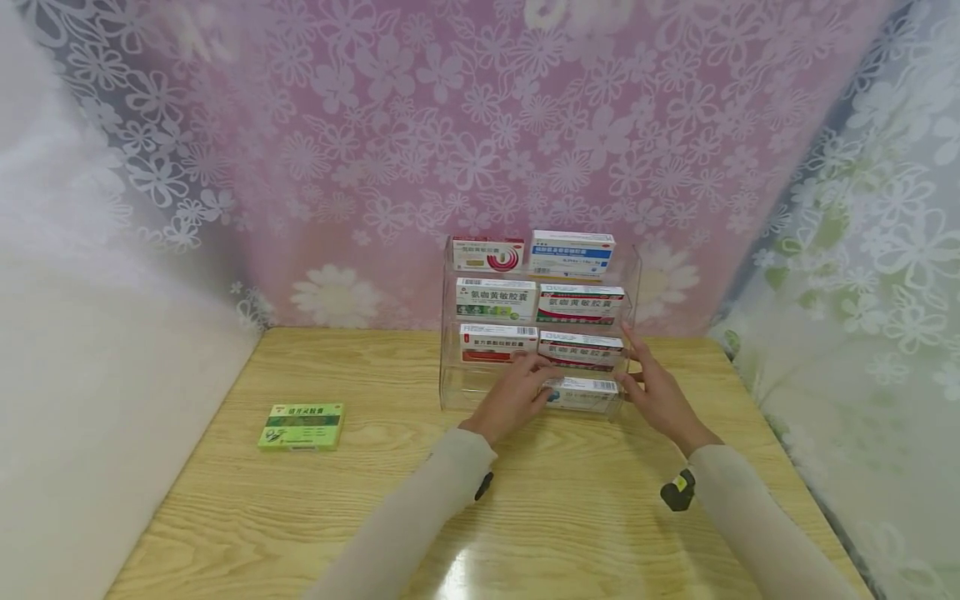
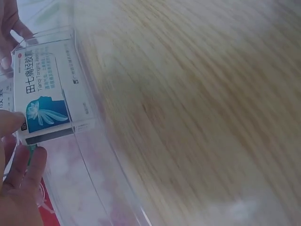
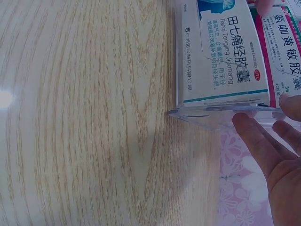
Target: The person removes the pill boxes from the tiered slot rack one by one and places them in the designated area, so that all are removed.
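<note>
A clear acrylic display rack (image 1: 480,379) holds medicine boxes in tiers. In its bottom tier sits a white medicine box with a blue head picture (image 2: 59,89), its lettering readable in the right wrist view. My left hand (image 1: 516,398) holds this box at its upper left corner, fingers on the top edge and at the left end. My right hand (image 1: 662,402) is at the rack's right side, its fingers extended along the clear side wall. In the right wrist view, its thumb lies near the red-and-white medicine box (image 3: 282,52) one tier up.
A green medicine box (image 1: 302,427) lies flat on the wooden table (image 1: 360,517), left of the rack. Other boxes fill the upper tiers, including a blue-and-white medicine box (image 1: 572,254) at the top right. A pink floral curtain (image 1: 405,167) hangs behind.
</note>
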A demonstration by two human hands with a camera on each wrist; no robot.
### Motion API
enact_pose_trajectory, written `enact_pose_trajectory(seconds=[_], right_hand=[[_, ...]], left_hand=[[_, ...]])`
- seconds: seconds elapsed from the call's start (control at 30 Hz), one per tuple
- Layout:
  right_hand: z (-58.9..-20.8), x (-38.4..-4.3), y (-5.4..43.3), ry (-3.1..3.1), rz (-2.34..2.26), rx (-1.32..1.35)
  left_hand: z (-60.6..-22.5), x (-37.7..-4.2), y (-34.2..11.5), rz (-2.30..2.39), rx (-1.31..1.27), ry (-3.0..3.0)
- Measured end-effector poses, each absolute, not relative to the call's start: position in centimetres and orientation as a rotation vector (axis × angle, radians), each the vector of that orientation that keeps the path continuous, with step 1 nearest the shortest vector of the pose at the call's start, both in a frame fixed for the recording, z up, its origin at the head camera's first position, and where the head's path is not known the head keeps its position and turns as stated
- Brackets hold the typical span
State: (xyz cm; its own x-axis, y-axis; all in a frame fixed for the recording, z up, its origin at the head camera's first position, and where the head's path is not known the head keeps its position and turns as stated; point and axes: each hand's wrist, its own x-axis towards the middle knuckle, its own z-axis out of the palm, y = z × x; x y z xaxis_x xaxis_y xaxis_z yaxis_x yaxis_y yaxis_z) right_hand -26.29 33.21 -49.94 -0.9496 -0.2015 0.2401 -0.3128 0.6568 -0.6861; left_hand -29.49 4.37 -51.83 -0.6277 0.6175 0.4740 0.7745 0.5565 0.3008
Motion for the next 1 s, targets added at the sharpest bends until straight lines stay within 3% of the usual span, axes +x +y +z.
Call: enact_pose_trajectory(seconds=[0.63, 1.0], right_hand=[[-50.0, -26.3, 33.2, -2.755, 1.150, 0.417], [-50.5, -26.6, 33.3, -2.739, 1.145, 0.433]], left_hand=[[-52.8, -29.4, 3.7, -0.820, -1.076, -2.568], [-47.8, -28.2, -1.3, -1.131, -0.969, -2.641]])
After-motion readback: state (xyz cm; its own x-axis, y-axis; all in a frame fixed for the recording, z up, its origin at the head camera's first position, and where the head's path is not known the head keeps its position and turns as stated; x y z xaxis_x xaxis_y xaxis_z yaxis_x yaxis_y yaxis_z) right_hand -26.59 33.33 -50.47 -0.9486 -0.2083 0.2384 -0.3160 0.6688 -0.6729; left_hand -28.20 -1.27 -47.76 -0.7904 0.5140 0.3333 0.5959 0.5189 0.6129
